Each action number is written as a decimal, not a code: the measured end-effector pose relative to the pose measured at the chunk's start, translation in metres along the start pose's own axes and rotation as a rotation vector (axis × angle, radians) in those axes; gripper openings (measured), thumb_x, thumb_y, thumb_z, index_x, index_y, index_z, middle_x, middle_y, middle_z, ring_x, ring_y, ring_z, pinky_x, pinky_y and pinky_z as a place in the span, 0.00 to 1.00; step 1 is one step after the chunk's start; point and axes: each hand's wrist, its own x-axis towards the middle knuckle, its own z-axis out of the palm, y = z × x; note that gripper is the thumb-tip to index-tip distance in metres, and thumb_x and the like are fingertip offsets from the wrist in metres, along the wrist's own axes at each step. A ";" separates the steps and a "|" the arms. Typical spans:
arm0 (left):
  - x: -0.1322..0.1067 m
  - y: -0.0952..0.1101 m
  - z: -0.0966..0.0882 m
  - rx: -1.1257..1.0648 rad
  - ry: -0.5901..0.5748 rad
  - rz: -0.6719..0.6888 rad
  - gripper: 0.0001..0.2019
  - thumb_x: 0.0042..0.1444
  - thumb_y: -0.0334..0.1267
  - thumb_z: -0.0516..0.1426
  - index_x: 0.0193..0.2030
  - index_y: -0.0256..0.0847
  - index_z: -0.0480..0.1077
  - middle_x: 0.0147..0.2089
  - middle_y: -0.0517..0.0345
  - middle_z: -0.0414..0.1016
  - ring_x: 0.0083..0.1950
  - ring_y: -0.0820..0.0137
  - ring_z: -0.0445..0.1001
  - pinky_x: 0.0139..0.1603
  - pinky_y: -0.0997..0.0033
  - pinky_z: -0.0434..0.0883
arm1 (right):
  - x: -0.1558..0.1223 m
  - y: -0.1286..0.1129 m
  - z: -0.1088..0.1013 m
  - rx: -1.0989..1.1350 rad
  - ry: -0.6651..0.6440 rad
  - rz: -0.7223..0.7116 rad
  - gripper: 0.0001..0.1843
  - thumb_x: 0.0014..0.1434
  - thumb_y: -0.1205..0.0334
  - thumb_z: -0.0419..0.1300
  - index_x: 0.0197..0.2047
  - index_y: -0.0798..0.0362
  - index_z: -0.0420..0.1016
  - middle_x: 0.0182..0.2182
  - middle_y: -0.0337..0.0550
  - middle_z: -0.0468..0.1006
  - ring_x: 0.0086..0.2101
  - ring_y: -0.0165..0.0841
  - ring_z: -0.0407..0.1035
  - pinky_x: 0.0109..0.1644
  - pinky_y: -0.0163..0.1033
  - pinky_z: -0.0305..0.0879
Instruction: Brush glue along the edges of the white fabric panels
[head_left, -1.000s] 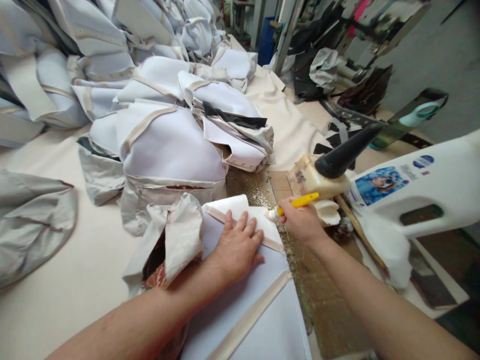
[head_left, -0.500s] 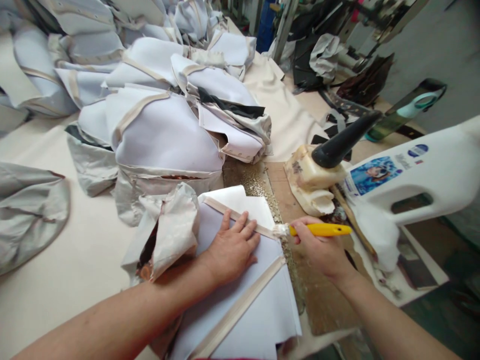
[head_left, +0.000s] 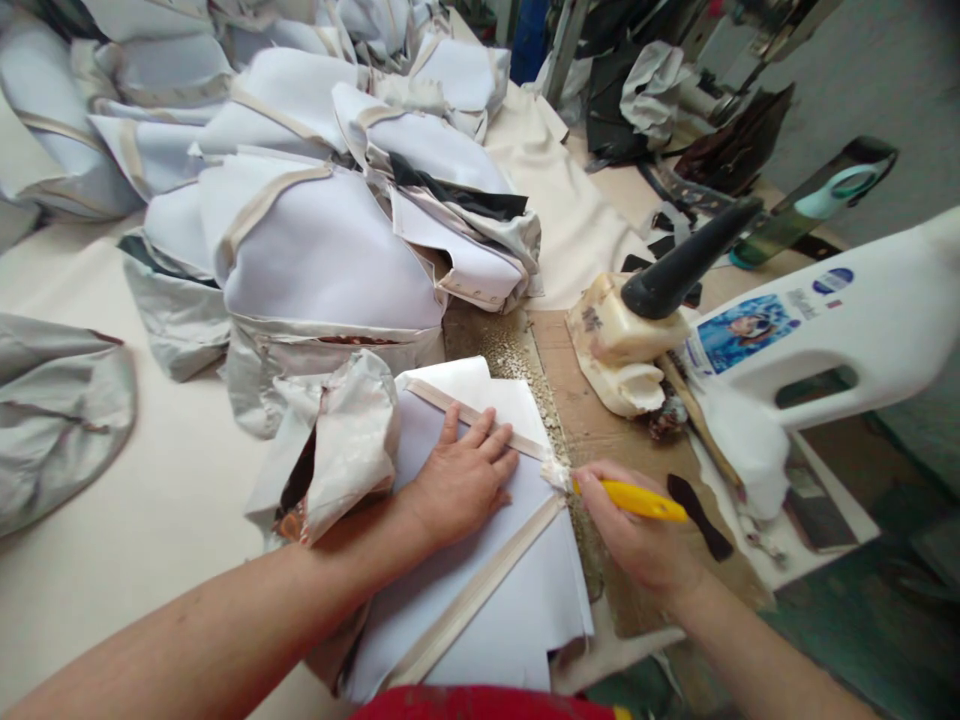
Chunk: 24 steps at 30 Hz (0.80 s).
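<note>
My left hand (head_left: 466, 482) lies flat with fingers spread on a white panel (head_left: 517, 560) that has two beige strips across it. The fingertips reach the upper strip (head_left: 480, 418). In my right hand (head_left: 626, 530) is a brush with a yellow handle (head_left: 637, 499). Its whitish bristles (head_left: 556, 471) touch the panel's right edge, between the right ends of the two strips. A crumpled grey lining (head_left: 352, 440), attached to or lying against the panel, sits left of my left hand; which of these I cannot tell.
Several similar white pieces (head_left: 322, 250) are heaped at the back left. On the right, a cut-open container with a black nozzle (head_left: 630, 335) stands on brown cardboard (head_left: 559, 345), near a large white jug (head_left: 862, 340). A dark strip (head_left: 699, 518) lies on the cardboard.
The brush has moved down along the panel's right edge, from the end of the upper strip towards the lower one. My left hand stays in place on the panel.
</note>
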 end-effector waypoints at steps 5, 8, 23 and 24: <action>0.001 0.001 0.002 0.014 0.005 -0.002 0.21 0.58 0.48 0.54 0.58 0.47 0.64 0.65 0.52 0.57 0.68 0.53 0.46 0.63 0.38 0.32 | -0.017 -0.005 -0.006 -0.041 -0.048 -0.035 0.13 0.62 0.61 0.49 0.27 0.51 0.68 0.22 0.38 0.71 0.25 0.31 0.67 0.31 0.36 0.59; 0.000 0.002 0.002 0.023 0.014 -0.006 0.21 0.58 0.48 0.53 0.57 0.46 0.64 0.64 0.52 0.58 0.68 0.52 0.47 0.63 0.37 0.32 | 0.010 -0.003 -0.001 -0.002 0.063 -0.017 0.12 0.62 0.60 0.49 0.28 0.52 0.68 0.23 0.39 0.71 0.26 0.32 0.67 0.32 0.36 0.60; -0.019 0.040 -0.008 -0.186 -0.207 0.095 0.26 0.54 0.55 0.55 0.58 0.48 0.63 0.66 0.47 0.54 0.68 0.48 0.43 0.55 0.22 0.36 | -0.027 -0.008 -0.007 -0.012 0.140 0.050 0.13 0.62 0.60 0.49 0.29 0.52 0.69 0.23 0.38 0.72 0.26 0.32 0.68 0.32 0.35 0.60; -0.021 0.044 -0.006 -0.203 -0.235 0.088 0.27 0.54 0.55 0.55 0.59 0.48 0.62 0.66 0.47 0.54 0.68 0.48 0.45 0.54 0.21 0.37 | -0.021 -0.006 -0.004 -0.016 0.158 0.045 0.13 0.62 0.60 0.49 0.29 0.53 0.69 0.23 0.39 0.72 0.27 0.32 0.68 0.33 0.35 0.61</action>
